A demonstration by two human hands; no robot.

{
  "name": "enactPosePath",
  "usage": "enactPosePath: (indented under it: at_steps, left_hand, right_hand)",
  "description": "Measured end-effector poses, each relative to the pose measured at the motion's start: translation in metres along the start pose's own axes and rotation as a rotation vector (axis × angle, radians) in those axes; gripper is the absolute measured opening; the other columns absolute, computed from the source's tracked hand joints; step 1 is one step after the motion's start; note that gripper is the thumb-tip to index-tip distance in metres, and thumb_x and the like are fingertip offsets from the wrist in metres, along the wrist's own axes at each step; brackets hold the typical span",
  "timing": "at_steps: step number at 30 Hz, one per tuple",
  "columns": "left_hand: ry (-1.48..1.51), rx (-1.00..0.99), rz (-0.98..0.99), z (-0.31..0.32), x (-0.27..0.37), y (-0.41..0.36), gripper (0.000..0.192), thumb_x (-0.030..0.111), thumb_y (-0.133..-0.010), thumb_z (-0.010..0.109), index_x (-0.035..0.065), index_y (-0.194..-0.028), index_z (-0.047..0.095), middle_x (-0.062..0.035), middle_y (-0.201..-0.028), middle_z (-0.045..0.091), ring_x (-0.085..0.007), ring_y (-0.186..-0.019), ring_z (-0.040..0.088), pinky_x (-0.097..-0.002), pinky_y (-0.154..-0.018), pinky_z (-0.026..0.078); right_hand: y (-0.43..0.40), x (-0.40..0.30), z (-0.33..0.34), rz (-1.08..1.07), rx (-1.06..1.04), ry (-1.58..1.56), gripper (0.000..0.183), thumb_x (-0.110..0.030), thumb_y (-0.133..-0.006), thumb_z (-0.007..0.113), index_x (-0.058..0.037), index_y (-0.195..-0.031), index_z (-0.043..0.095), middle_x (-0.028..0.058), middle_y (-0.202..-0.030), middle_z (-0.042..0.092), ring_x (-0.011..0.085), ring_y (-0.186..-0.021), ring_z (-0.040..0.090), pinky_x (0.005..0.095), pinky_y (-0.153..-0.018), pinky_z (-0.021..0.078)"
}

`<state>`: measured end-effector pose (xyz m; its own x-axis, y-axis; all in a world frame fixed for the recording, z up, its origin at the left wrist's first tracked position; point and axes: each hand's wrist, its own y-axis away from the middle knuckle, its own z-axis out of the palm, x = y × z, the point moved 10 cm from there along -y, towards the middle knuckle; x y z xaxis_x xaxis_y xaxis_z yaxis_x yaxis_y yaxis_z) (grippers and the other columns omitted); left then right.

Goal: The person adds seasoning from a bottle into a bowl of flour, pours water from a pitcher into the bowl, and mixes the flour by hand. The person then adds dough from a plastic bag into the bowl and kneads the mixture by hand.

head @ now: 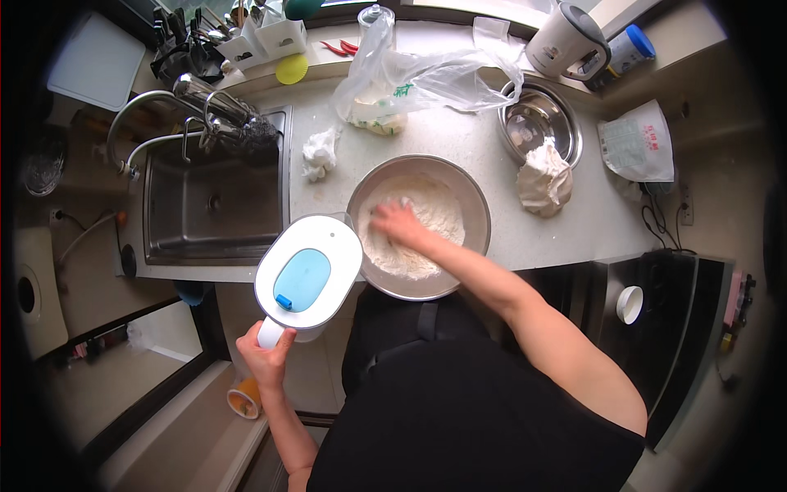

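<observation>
My left hand is closed round the white handle of a water pitcher with a white lid and a light-blue oval panel. The pitcher's spout end overlaps the left rim of a large metal bowl. White flour lies in that bowl, partly in clumps. My right hand reaches into the bowl from the lower right, its blurred fingers in the flour; whether they grip any of it I cannot tell. Whether water is leaving the spout cannot be seen.
Left of the bowl are a crumpled white tissue and a steel sink with a faucet. Behind it lies a clear plastic bag. Nested metal bowls and a crumpled off-white bag stand right, near an electric kettle.
</observation>
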<state>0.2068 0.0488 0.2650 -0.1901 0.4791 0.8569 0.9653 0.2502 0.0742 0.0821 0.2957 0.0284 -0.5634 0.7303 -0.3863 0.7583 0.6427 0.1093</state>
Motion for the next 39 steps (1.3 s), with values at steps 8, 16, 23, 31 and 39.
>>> enactPosePath:
  at_steps: [8, 16, 23, 31, 39]
  left_hand:
    - [0.036, 0.040, 0.000, -0.006, -0.006, 0.007, 0.040, 0.029, -0.072, 0.080, -0.0014, -0.063, 0.055, -0.0012, -0.053, 0.053, -0.0067, -0.051, 0.047, -0.0239, -0.047, 0.035]
    - [0.015, 0.002, 0.005, -0.006, -0.005, 0.002, 0.041, 0.030, -0.071, 0.080, -0.0014, -0.063, 0.056, -0.0007, -0.053, 0.053, -0.0066, -0.052, 0.047, -0.0237, -0.047, 0.035]
    - [0.034, 0.056, -0.016, -0.010, -0.011, 0.009, 0.041, 0.031, -0.071, 0.080, -0.0016, -0.064, 0.056, -0.0008, -0.054, 0.053, -0.0069, -0.052, 0.047, -0.0237, -0.048, 0.036]
    - [0.022, 0.028, 0.009, -0.010, -0.006, 0.005, 0.039, 0.030, -0.072, 0.079, -0.0014, -0.065, 0.057, -0.0006, -0.054, 0.053, -0.0071, -0.051, 0.048, -0.0235, -0.048, 0.036]
    - [0.017, -0.021, -0.002, 0.006, 0.003, -0.008, 0.041, 0.032, -0.071, 0.079, -0.0007, -0.063, 0.056, -0.0009, -0.054, 0.054, -0.0072, -0.051, 0.048, -0.0236, -0.047, 0.035]
  right_hand:
    - [0.106, 0.029, 0.048, 0.118, -0.097, -0.192, 0.023, -0.021, -0.086, 0.049, -0.0201, -0.106, 0.059, 0.0214, -0.134, 0.038, 0.0446, -0.124, 0.036, 0.0533, -0.098, 0.0374]
    - [0.021, 0.075, -0.001, 0.171, 0.055, -0.146, 0.034, -0.004, -0.075, 0.057, -0.0145, -0.107, 0.059, 0.0160, -0.123, 0.045, 0.0384, -0.116, 0.043, 0.0523, -0.096, 0.0387]
    - [0.061, -0.052, 0.026, -0.055, -0.250, -0.311, 0.023, -0.024, -0.088, 0.044, -0.0159, -0.104, 0.057, 0.0183, -0.124, 0.044, 0.0320, -0.120, 0.042, 0.0427, -0.095, 0.0410]
    - [0.071, 0.074, 0.005, 0.278, -0.156, -0.162, 0.031, -0.016, -0.086, 0.048, -0.0145, -0.116, 0.054, 0.0223, -0.135, 0.033, 0.0418, -0.125, 0.033, 0.0482, -0.099, 0.0373]
    - [-0.006, 0.000, -0.003, -0.106, 0.063, -0.093, 0.021, -0.014, -0.080, 0.054, -0.0138, -0.101, 0.057, 0.0150, -0.117, 0.045, 0.0342, -0.110, 0.045, 0.0509, -0.090, 0.0417]
